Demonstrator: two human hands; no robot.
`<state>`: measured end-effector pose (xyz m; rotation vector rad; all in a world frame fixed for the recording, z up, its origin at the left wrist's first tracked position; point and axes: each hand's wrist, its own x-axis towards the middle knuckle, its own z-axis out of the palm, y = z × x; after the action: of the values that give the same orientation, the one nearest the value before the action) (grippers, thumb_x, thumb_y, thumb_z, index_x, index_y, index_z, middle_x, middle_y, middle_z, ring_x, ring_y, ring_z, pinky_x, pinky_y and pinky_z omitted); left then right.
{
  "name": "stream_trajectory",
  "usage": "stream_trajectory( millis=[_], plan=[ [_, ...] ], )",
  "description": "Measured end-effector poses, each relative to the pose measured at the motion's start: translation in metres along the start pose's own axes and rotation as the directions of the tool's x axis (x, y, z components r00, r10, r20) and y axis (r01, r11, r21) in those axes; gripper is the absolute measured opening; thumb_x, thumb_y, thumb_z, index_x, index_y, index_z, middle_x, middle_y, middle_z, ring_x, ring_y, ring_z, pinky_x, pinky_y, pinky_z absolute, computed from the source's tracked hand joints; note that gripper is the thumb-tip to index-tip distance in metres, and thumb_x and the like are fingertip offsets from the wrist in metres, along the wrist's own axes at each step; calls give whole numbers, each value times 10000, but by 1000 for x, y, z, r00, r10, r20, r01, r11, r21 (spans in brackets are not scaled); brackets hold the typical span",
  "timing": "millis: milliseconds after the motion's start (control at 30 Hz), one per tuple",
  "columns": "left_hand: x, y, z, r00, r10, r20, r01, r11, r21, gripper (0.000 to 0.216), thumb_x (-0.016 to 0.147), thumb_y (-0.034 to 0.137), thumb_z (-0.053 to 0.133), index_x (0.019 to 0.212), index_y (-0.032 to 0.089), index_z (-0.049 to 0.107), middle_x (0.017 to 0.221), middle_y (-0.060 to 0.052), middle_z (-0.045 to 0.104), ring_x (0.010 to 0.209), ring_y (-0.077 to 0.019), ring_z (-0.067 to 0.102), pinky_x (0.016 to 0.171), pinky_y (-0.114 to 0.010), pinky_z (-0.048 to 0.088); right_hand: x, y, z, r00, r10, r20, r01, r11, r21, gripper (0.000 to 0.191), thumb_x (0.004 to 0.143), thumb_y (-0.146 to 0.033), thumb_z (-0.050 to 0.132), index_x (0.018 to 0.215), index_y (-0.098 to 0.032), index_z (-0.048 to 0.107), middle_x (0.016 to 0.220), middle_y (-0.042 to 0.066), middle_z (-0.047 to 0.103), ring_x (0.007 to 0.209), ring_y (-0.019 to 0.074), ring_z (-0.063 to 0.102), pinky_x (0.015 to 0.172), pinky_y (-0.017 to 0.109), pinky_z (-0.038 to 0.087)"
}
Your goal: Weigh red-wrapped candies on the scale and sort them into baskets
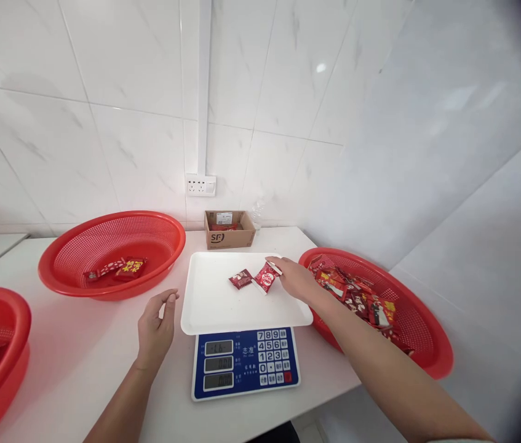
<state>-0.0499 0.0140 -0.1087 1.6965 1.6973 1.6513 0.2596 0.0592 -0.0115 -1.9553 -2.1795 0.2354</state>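
A digital scale point(246, 364) with a white tray point(214, 307) on top stands before me. Two small red wrapped packets lie over the tray's middle: a darker one point(240, 279) on the left and a brighter one point(266, 278) with white edges on the right. My right hand point(290, 278) reaches in from the right, its fingers closed on the upper edge of the brighter packet. Just off the tray's left side is my left hand point(157, 320), fingers curled and thumb against them, with nothing visible in it.
To the right, a red perforated basket point(426, 320) holds many red packets. Another red basket point(80, 246) at back left contains a few, and a third basket point(15, 344) is cut off at the left edge. Behind the tray sits a cardboard box point(230, 239) against the tiled wall.
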Motion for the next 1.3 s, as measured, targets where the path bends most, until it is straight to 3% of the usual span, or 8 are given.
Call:
stream_trajectory(
  millis=[233, 467, 700, 833, 933, 1300],
  plan=[
    [0, 2, 0, 1000, -29, 6, 29, 1000, -8, 355, 868, 463, 444, 943, 179, 641, 910, -86, 715, 896, -231, 668, 814, -365, 532, 1, 7, -4, 993, 27, -112, -36, 996, -78, 481, 846, -28, 368, 1242, -196, 583, 1203, 139, 571, 1105, 283, 542, 772, 344, 458],
    [1, 3, 0, 999, -45, 13, 45, 999, -6, 344, 859, 461, 451, 940, 187, 643, 901, -81, 717, 895, -230, 670, 799, -355, 538, 3, -7, 8, 988, -113, -103, 127, 980, 150, 475, 875, -38, 361, 1288, -203, 526, 1291, 66, 542, 1131, 131, 553, 971, 249, 424],
    [1, 4, -1, 998, -62, 8, 62, 998, -3, 348, 853, 462, 448, 942, 187, 642, 898, -79, 720, 892, -227, 673, 791, -344, 540, 3, -13, 14, 982, -156, -109, 177, 957, 229, 516, 872, -81, 395, 1369, -209, 446, 1361, 93, 500, 1212, 179, 500, 1008, 341, 413],
    [1, 5, -1, 997, -71, 17, 71, 997, -2, 352, 850, 466, 448, 938, 189, 647, 902, -77, 724, 896, -229, 675, 789, -343, 542, -3, -8, 17, 986, -165, -34, 169, 964, 204, 453, 887, -212, 468, 1337, -162, 497, 1353, 135, 521, 1272, 249, 441, 1058, 409, 348],
    [1, 4, 0, 997, -74, 19, 74, 997, -2, 364, 848, 474, 445, 940, 185, 648, 898, -79, 725, 892, -228, 675, 794, -342, 542, -10, -3, 22, 985, -167, 29, 159, 969, 188, 507, 865, -278, 521, 1357, -167, 474, 1389, 134, 488, 1287, 269, 426, 1058, 417, 341],
    [1, 3, -1, 997, -78, 17, 78, 997, 5, 349, 841, 476, 454, 926, 198, 648, 877, -68, 733, 857, -227, 685, 749, -330, 551, -19, -5, 13, 989, -150, -9, 149, 975, 166, 461, 734, -9, 471, 1140, -188, 598, 1199, 100, 603, 1154, 238, 511, 974, 388, 403]
  ],
)
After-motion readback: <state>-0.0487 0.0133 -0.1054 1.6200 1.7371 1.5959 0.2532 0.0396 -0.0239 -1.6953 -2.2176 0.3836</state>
